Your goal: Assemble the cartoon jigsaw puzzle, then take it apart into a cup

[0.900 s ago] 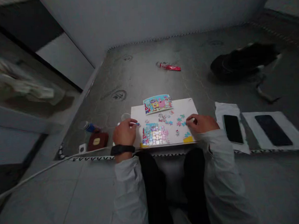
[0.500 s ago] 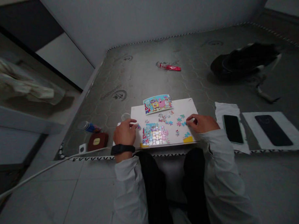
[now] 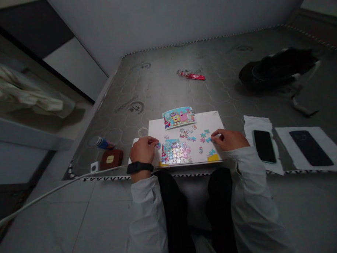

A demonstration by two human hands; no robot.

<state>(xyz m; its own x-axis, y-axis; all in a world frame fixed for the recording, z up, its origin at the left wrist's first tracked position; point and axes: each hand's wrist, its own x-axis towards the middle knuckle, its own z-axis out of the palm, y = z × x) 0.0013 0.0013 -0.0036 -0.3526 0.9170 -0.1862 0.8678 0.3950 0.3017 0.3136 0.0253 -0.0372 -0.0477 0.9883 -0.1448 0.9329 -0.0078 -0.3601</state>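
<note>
A partly joined jigsaw puzzle [image 3: 176, 152] lies on a white board [image 3: 154, 123], its left and lower parts fitted together. My left hand [image 3: 142, 149], with a dark band on the wrist, pinches a small blue and purple jigsaw piece [image 3: 158, 145] just left of the joined part. On the right, my right hand [image 3: 230, 139] has thumb and forefinger closed at a blue jigsaw piece [image 3: 210, 139], beside a cluster of loose pink and blue pieces [image 3: 204, 135]. More loose pieces [image 3: 186, 132] lie above the joined part. A cartoon picture card [image 3: 179, 117] rests across the board's top edge.
Two phones, one pale-edged [image 3: 264, 146] and one dark [image 3: 310, 147], lie on white sheets at the right. A brown case [image 3: 111, 159], a white cube [image 3: 94, 167] and a cable [image 3: 62, 184] are at the left. Farther back are a red packet [image 3: 196, 77] and a black bag [image 3: 277, 69].
My left hand's fingers have drawn closer together around the piece, which has turned slightly. My right hand stays almost in place; the whole view has shifted a little.
</note>
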